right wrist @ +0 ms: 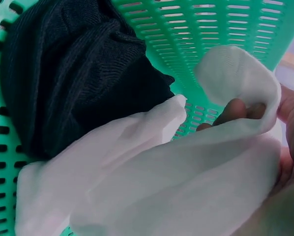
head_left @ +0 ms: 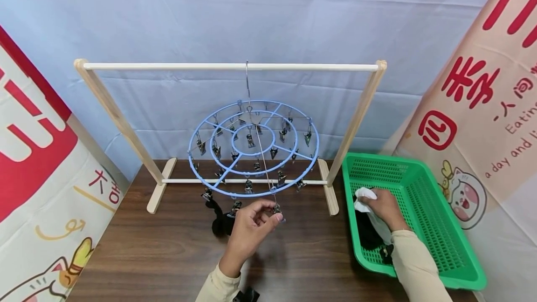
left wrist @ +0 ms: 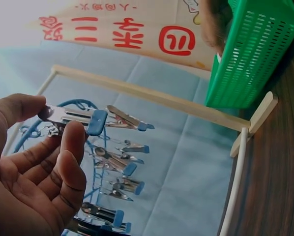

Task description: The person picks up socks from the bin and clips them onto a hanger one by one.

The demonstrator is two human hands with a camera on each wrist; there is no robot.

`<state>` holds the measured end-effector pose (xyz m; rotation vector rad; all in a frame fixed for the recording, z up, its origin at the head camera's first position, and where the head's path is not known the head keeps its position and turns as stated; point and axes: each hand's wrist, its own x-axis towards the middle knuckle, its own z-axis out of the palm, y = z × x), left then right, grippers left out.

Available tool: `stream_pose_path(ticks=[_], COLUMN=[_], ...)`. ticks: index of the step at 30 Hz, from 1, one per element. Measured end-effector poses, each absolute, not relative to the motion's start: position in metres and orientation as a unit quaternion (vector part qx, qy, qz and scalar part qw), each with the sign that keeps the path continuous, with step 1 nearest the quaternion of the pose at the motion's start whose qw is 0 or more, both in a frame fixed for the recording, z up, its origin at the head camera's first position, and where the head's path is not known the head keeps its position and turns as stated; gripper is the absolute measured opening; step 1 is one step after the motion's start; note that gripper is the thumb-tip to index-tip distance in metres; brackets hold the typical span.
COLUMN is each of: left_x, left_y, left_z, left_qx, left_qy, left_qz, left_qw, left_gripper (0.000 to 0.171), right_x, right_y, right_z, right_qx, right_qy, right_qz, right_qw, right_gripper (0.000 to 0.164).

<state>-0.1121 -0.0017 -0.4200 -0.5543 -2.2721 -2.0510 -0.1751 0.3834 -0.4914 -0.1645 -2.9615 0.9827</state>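
My left hand (head_left: 248, 229) pinches a metal clip (left wrist: 71, 117) with blue tips between thumb and fingers. That clip hangs at the near rim of a round blue drying hanger (head_left: 235, 195). In the left wrist view more clips (left wrist: 117, 160) dangle beyond it. Over on the right, my right hand (head_left: 387, 206) reaches into the green basket (head_left: 455, 232) and grips a white sock (right wrist: 186, 182), its upper end bunched between thumb and fingers. Dark cloth (right wrist: 83, 73) lies beside it in the basket. Black socks (head_left: 220, 223) hang from clips left of my left hand.
The hanger's hook (head_left: 247, 83) sits on the white top bar (head_left: 168, 66) of a wooden stand (head_left: 354, 125). A lower bar (head_left: 180, 181) joins its feet on the brown table (head_left: 159, 250). A small black item (head_left: 247, 295) lies at the table's front.
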Motion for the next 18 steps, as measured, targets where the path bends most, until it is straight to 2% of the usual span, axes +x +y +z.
stream_pose_path(ticks=[5, 8, 14, 18], left_x=[-0.099, -0.097, -0.093, -0.09], left_y=[-0.003, -0.004, -0.006, -0.007], left_z=[-0.393, -0.39, -0.386, -0.385], left_qx=[-0.179, -0.188, -0.199, -0.205], left_qy=[-0.734, -0.736, -0.742, -0.75], left_qz=[-0.656, -0.65, -0.639, -0.626], left_qw=[0.012, 0.022, 0.043, 0.058], left_gripper=[0.014, 0.014, 0.014, 0.014], right_x=[-0.174, -0.173, -0.174, -0.174], right_y=[0.383, 0.383, 0.384, 0.386], right_z=[-0.491, -0.49, -0.489, -0.487], right_qx=[-0.06, -0.064, -0.067, -0.075], right_qy=[-0.944, -0.939, -0.938, -0.937], right_qz=[0.325, 0.338, 0.34, 0.342], right_qw=[0.005, 0.006, 0.019, 0.003], right_gripper=[0.037, 0.04, 0.032, 0.031])
